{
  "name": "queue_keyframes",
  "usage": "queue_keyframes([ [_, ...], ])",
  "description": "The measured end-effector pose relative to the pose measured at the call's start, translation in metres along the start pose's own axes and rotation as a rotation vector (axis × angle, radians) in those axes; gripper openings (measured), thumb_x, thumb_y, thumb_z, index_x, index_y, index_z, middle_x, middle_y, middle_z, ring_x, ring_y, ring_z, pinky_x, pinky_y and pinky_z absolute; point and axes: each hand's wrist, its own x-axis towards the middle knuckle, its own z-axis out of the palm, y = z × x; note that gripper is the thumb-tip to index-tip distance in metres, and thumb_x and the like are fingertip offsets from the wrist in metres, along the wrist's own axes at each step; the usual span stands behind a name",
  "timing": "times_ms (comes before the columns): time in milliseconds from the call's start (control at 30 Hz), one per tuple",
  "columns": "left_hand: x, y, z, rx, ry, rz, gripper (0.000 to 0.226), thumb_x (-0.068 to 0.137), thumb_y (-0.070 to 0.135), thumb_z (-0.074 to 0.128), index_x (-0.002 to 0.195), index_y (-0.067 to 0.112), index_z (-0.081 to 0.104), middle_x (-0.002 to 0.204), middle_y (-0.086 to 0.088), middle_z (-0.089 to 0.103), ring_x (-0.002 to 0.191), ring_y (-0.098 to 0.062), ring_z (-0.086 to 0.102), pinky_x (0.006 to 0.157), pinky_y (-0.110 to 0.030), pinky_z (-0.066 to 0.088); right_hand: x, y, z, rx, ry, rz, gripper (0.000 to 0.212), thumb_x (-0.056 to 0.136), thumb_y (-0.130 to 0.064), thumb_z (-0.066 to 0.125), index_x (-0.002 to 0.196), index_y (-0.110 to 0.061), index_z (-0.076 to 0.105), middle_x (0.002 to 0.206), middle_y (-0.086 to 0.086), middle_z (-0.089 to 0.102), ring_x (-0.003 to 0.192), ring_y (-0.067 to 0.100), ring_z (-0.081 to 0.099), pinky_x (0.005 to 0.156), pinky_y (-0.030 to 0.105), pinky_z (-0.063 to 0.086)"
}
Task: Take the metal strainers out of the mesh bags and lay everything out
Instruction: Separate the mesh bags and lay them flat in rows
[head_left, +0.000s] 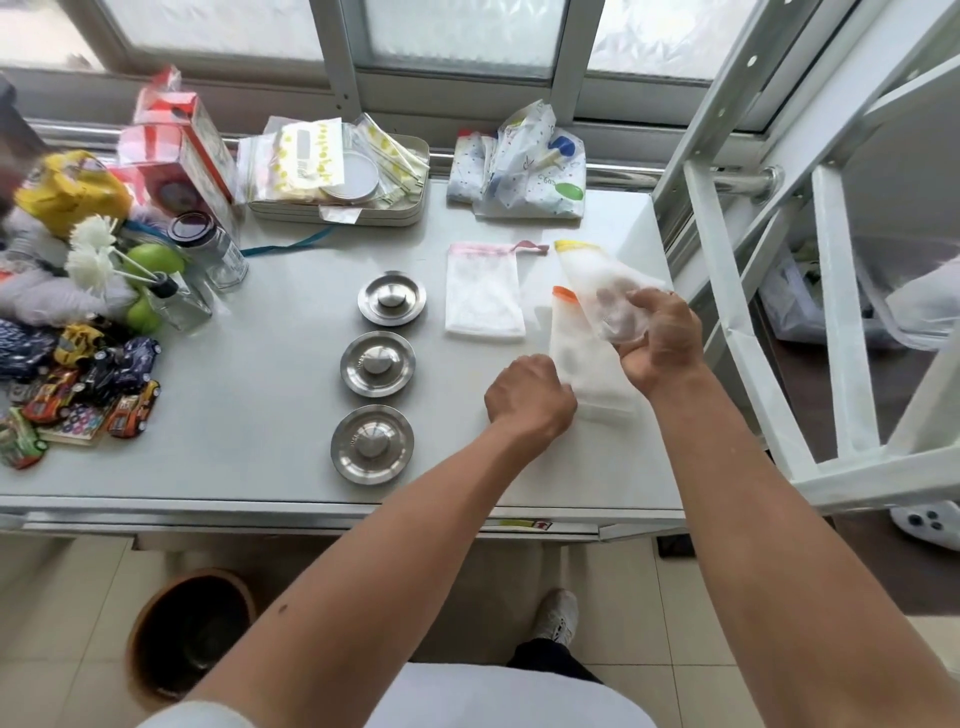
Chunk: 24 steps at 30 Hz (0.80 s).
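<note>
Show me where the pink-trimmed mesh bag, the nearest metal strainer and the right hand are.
pink-trimmed mesh bag (483, 296): head view, middle of the mesh.
nearest metal strainer (372, 444): head view, central knob.
right hand (662, 338): head view, back of the hand.

No text could be read — print on the boxes (176, 150) behind the strainers (377, 364) was blurred.
</note>
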Motion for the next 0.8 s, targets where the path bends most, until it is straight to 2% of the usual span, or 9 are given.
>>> queue_keyframes([
  [67, -0.004, -0.001, -0.003, -0.098, -0.026, -0.042, 0.021, 0.083, 0.026, 0.053, 0.086, 0.010, 0.066, 0.090, -0.008, 0.067, 0.083, -0.031, 0.064, 0.062, -0.029, 0.042, 0.001, -0.004, 0.003, 0.006, -0.008, 0.013, 0.055, 0.063, 0.001, 0.062, 0.118, 0.000, 0.060, 0.115, 0.025, 0.064, 0.105, 0.042, 0.067, 0.091, 0.057, 0.051],
  [133, -0.009, -0.007, -0.006, -0.168, -0.078, -0.063, 0.015, 0.077, 0.022, 0.055, 0.072, 0.011, 0.062, 0.077, -0.007, 0.064, 0.072, -0.029, 0.061, 0.055, -0.026, 0.040, 0.002, -0.007, 0.008, -0.016, -0.001, 0.020, 0.050, 0.065, -0.001, 0.060, 0.115, -0.003, 0.059, 0.108, 0.022, 0.063, 0.097, 0.037, 0.068, 0.078, 0.048, 0.055],
  [200, -0.015, -0.017, -0.010, -0.212, -0.139, -0.079, 0.018, 0.073, 0.020, 0.058, 0.057, 0.012, 0.053, 0.061, -0.005, 0.057, 0.061, -0.027, 0.057, 0.049, -0.024, 0.037, 0.003, -0.009, 0.013, -0.039, -0.010, 0.032, 0.044, 0.068, -0.001, 0.059, 0.111, -0.004, 0.058, 0.105, 0.022, 0.062, 0.089, 0.034, 0.067, 0.069, 0.045, 0.055],
  [333, -0.034, -0.035, -0.017, -0.293, -0.260, -0.106, 0.021, 0.073, 0.019, 0.063, 0.055, 0.014, 0.054, 0.057, -0.005, 0.049, 0.057, -0.024, 0.048, 0.053, -0.029, 0.039, 0.008, -0.014, 0.025, -0.063, -0.033, 0.015, 0.027, 0.079, 0.003, 0.056, 0.105, -0.004, 0.058, 0.104, 0.020, 0.063, 0.081, 0.030, 0.069, 0.063, 0.038, 0.056],
  [433, -0.052, -0.045, -0.020, -0.350, -0.316, -0.129, 0.022, 0.079, 0.024, 0.067, 0.060, 0.014, 0.061, 0.061, -0.002, 0.060, 0.065, -0.024, 0.062, 0.066, -0.033, 0.053, 0.014, -0.013, 0.029, -0.109, 0.005, -0.007, 0.016, 0.081, 0.005, 0.057, 0.092, -0.006, 0.061, 0.093, 0.016, 0.066, 0.075, 0.028, 0.068, 0.065, 0.041, 0.056],
  [500, -0.060, -0.051, -0.021, -0.363, -0.316, -0.140, 0.023, 0.081, 0.030, 0.069, 0.065, 0.013, 0.065, 0.068, -0.004, 0.069, 0.075, -0.023, 0.070, 0.074, -0.035, 0.057, 0.020, -0.007, 0.027, -0.270, 0.092, -0.001, 0.012, 0.076, -0.003, 0.066, 0.087, -0.008, 0.063, 0.090, 0.013, 0.066, 0.077, 0.030, 0.067, 0.070, 0.044, 0.057],
  [600, -0.064, -0.056, -0.023, -0.357, -0.279, -0.162, 0.031, 0.081, 0.036, 0.069, 0.068, 0.008, 0.069, 0.072, -0.007, 0.075, 0.073, -0.021, 0.072, 0.074, -0.035, 0.060, 0.022, 0.000, 0.023, -0.633, 0.228, 0.024, 0.033, 0.069, -0.030, 0.073, 0.090, -0.008, 0.059, 0.085, 0.007, 0.063, 0.080, 0.029, 0.064, 0.071, 0.039, 0.055],
  [733, -0.065, -0.054, -0.028, -0.382, -0.213, -0.176, 0.020, 0.074, 0.031, 0.066, 0.064, 0.014, 0.065, 0.071, -0.005, 0.073, 0.074, -0.021, 0.071, 0.073, -0.037, 0.059, 0.021, 0.004, 0.017, -0.961, 0.323, -0.057, 0.012, 0.082, -0.016, 0.063, 0.084, -0.006, 0.058, 0.076, 0.008, 0.059, 0.063, 0.025, 0.058, 0.056, 0.027, 0.046],
  [800, -0.067, -0.051, -0.032, -0.427, -0.182, -0.176, 0.017, 0.071, 0.028, 0.063, 0.064, 0.012, 0.064, 0.071, -0.006, 0.072, 0.073, -0.020, 0.069, 0.068, -0.034, 0.055, 0.023, 0.005, 0.012, -1.083, 0.327, -0.125, 0.012, 0.082, -0.012, 0.062, 0.073, -0.008, 0.056, 0.070, 0.008, 0.056, 0.066, 0.028, 0.057, 0.052, 0.025, 0.039],
])
